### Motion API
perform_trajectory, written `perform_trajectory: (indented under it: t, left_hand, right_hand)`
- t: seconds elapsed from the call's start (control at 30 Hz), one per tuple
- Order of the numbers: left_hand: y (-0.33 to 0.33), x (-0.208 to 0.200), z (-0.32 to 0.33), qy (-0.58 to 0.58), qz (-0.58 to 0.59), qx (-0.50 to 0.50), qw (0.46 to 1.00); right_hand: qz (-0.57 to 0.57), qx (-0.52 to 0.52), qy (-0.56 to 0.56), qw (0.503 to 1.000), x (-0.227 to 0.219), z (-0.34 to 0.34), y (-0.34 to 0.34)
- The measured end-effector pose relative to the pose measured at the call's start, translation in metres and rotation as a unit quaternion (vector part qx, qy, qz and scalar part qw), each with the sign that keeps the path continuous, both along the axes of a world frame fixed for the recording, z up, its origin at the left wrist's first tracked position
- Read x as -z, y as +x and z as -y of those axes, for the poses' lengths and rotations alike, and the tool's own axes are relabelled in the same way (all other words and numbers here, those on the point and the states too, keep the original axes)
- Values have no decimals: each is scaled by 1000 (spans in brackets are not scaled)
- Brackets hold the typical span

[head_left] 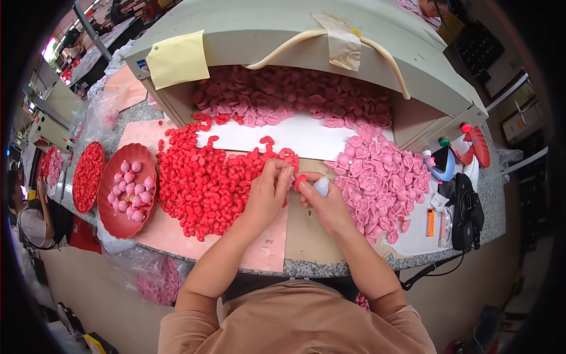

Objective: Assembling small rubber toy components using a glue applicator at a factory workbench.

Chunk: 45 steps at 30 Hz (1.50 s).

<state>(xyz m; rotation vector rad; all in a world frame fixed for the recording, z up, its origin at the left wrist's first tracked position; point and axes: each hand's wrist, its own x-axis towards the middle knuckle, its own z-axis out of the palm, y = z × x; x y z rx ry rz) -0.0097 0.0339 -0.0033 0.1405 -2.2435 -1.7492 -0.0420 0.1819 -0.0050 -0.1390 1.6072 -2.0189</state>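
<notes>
Over the middle of the table, my left hand [272, 184] has its fingertips pinched together; whatever they hold is too small to make out. Close beside it my right hand [328, 206] is closed around a small pale squeeze bottle [321, 186]. A small red piece [300, 180] sits at the thumb and fingertips of that same hand, facing the left fingertips. Left of my hands spreads a large pile of small glossy red pieces [203, 189]. To the right lies a heap of pink petal-shaped pieces [383, 183].
A grey box-like shelf [283, 50] stands behind, more pink pieces inside. At left are a red scalloped dish [109, 203] with pink balls and another dish of red pieces [89, 177]. An orange lighter [430, 222] and a black bag [467, 212] lie at right.
</notes>
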Motion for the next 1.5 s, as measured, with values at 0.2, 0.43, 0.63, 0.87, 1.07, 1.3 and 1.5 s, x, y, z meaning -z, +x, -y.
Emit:
perform_trajectory:
  t: [0.2, 0.43, 0.63, 0.87, 1.07, 1.3, 1.5]
  left_hand:
    - [1, 2, -2, -101, -74, 5, 992]
    - [1, -3, 1, -85, -74, 49, 992]
    - [4, -14, 2, 8, -3, 90, 996]
    - [6, -15, 9, -47, 7, 133, 990]
    - [5, -13, 8, -62, 1, 134, 989]
    - [4, -10, 8, -55, 10, 122, 991]
    - [3, -9, 14, -157, -54, 134, 977]
  right_hand:
    - [-20, -2, 3, 1000, 4, 2, 2]
    - [-2, -13, 23, 1000, 9, -4, -5]
    - [-7, -12, 21, 1000, 7, -2, -3]
    - [-16, -42, 5, 999, 7, -5, -3]
    - [-48, -59, 48, 996, 3, -7, -4]
    - [74, -53, -50, 995, 8, -3, -4]
    - [-32, -69, 32, 997, 3, -3, -4]
